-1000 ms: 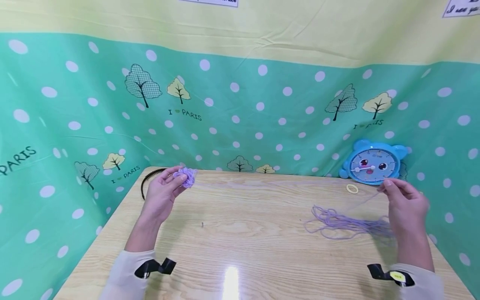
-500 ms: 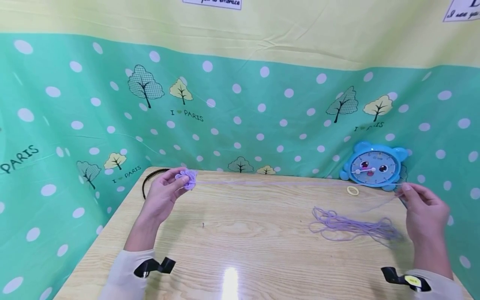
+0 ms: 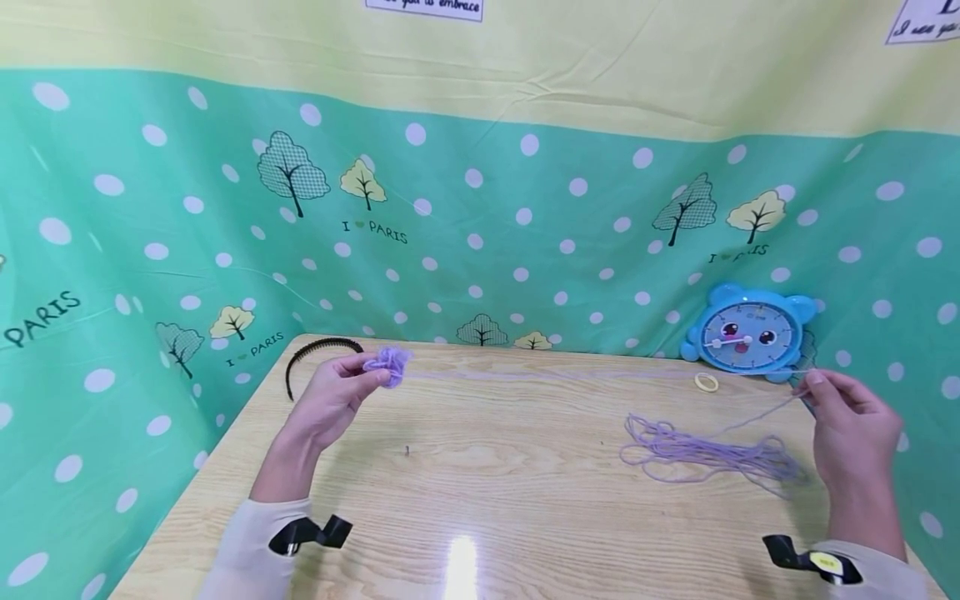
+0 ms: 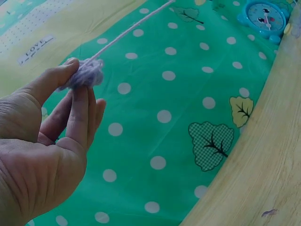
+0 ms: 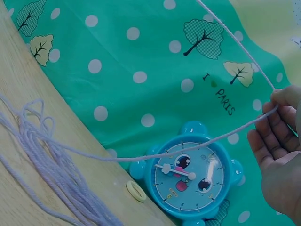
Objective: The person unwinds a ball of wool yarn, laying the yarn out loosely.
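Observation:
A small wound ball of lilac yarn (image 3: 392, 367) is pinched between the thumb and fingers of my left hand (image 3: 337, 400), raised over the table's back left. From the ball a taut yarn strand (image 4: 131, 30) runs across to my right hand (image 3: 855, 437), which pinches it between thumb and forefinger near the right edge. Past those fingers the strand slopes down to a loose heap of lilac yarn (image 3: 705, 454) on the tabletop. The right wrist view shows the strand bending at my right fingertips (image 5: 277, 96).
A blue animal-shaped toy clock (image 3: 750, 329) leans against the dotted curtain (image 3: 517, 217) at the back right. Near it lies a cream ring (image 3: 706, 382). A black toothed headband (image 3: 300, 354) rests at the back left of the wooden table (image 3: 480, 483).
My right hand has moved right, drawing the strand straight between both hands. My left hand has shifted slightly right and turned with the ball, uncovering more of the headband.

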Action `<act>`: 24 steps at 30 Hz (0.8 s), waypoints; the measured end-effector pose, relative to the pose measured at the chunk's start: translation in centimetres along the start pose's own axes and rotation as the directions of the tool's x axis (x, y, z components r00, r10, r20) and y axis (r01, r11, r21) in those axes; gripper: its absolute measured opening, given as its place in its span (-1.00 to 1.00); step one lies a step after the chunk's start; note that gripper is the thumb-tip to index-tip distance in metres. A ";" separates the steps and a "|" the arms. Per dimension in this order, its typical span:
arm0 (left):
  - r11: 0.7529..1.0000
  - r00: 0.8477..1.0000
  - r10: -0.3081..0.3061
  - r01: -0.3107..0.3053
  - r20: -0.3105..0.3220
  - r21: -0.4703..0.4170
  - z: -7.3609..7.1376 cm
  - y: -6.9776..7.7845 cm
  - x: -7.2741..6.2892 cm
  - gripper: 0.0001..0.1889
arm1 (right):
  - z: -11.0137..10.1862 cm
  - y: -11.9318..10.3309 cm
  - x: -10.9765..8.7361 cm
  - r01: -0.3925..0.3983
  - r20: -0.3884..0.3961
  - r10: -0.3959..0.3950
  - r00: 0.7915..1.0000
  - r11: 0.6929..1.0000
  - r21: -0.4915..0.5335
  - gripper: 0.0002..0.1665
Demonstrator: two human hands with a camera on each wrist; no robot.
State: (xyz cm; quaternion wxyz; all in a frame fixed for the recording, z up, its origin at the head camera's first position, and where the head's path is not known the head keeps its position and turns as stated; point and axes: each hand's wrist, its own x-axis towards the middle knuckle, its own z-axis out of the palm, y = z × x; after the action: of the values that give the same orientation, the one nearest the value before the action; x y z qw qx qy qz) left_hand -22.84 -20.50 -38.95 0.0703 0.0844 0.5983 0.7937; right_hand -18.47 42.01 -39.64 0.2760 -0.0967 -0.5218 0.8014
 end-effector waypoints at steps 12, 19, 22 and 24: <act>0.996 0.991 0.083 -0.081 0.106 -0.023 -0.1 -0.9 0.5 -0.84 | -0.4 0.4 -0.1 -0.032 -0.012 0.031 0.999 0.997 -0.071 -0.59; 0.997 0.991 0.071 -0.067 0.117 -0.030 -0.1 -1.0 0.4 -0.85 | -0.3 0.5 -0.2 -0.047 -0.014 0.046 0.999 0.995 -0.085 -0.61; 0.998 0.994 0.058 -0.057 0.088 -0.016 -0.1 -0.9 0.3 -0.82 | -0.4 0.4 -0.2 -0.056 -0.023 0.055 0.998 0.996 -0.067 -0.63; 0.998 0.995 0.055 -0.054 0.086 -0.016 0.0 -0.8 0.2 -0.79 | -0.4 0.5 -0.2 -0.054 -0.049 0.051 0.997 0.997 -0.059 -0.66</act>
State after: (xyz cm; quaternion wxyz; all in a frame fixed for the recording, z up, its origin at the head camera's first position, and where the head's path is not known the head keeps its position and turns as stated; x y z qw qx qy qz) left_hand -23.03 -20.29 -39.68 0.0751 0.1345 0.5869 0.7949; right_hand -18.27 42.11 -40.26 0.2640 -0.1379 -0.5363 0.7898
